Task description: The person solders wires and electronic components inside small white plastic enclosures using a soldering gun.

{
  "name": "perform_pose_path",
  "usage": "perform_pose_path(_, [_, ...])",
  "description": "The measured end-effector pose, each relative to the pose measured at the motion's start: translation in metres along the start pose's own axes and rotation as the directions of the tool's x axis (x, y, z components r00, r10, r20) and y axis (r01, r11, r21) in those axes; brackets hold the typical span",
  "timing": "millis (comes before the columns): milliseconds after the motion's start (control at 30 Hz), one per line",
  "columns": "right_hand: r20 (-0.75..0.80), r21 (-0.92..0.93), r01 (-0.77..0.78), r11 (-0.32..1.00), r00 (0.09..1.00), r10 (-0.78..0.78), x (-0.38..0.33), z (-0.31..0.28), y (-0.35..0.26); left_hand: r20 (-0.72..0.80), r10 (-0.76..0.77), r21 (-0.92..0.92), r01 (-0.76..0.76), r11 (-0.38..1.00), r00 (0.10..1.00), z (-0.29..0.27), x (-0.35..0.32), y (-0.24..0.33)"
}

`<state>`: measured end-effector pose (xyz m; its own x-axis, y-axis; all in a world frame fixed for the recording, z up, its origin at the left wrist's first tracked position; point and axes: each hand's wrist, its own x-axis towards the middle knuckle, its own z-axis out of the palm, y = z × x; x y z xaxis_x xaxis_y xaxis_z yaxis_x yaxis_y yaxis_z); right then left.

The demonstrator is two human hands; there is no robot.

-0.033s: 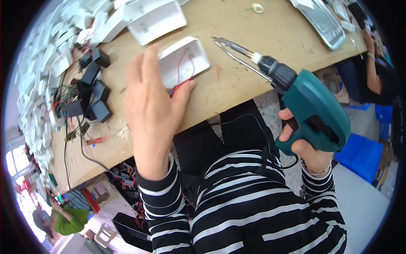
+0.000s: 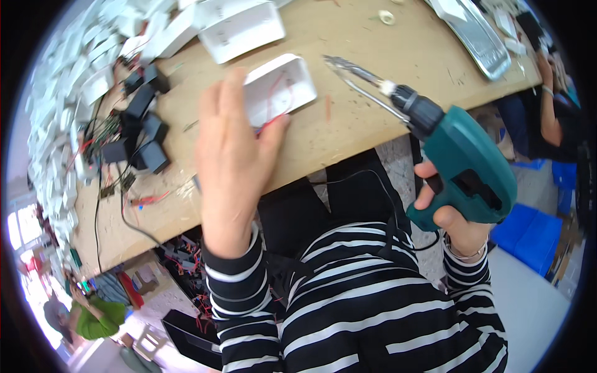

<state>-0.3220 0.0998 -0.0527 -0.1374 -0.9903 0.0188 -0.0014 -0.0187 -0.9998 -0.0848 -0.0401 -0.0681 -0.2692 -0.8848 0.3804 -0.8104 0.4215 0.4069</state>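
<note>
My left hand (image 2: 233, 149) lies over the left end of a small open white plastic case (image 2: 298, 84), its fingers along that end and the thumb at the near edge. Thin red wires (image 2: 272, 99) run inside the case and come out by my thumb; a bit of blue shows there too. The palm hides what lies beneath it. My right hand (image 2: 457, 224) grips the handle of a teal soldering gun (image 2: 476, 158), a finger at its trigger. The gun's metal tip and thin guide tube point up and left, apart from the case.
Another white case (image 2: 242, 37) sits farther back on the wooden table (image 2: 360, 105). White cases pile up at left beside black blocks (image 2: 143, 124) and wires. A metal tray (image 2: 479, 43) and tape roll (image 2: 387, 17) lie at the back. Other people sit at both sides.
The table and its things sit slightly farther right in the picture. My left hand has shifted a little right along with the case. My grip on the soldering gun looks the same.
</note>
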Motion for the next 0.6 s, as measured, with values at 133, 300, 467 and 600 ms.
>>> perform_pose_path(133, [0.005,0.196,0.072,0.978,0.997,-0.075,0.001,-0.008,0.004,-0.179,-0.062,-0.164,0.032,0.986,0.982,-0.003,-0.007,-0.013])
perform_pose_path(300, [0.214,0.776,-0.087,0.625,0.968,-0.131,0.013,-0.048,0.024,-0.011,-0.540,-0.990,0.068,0.125,0.842,-0.080,-0.068,-0.044])
perform_pose_path(467, [0.263,0.776,-0.147,0.613,0.959,-0.103,0.033,-0.046,0.018,0.039,-0.677,-0.945,-0.193,-0.264,0.735,-0.135,-0.225,-0.122])
perform_pose_path(600, [0.385,0.740,-0.250,0.624,0.919,-0.088,0.054,-0.038,0.035,-0.122,-0.963,-0.987,0.076,0.144,0.240,-0.193,-0.396,-0.133])
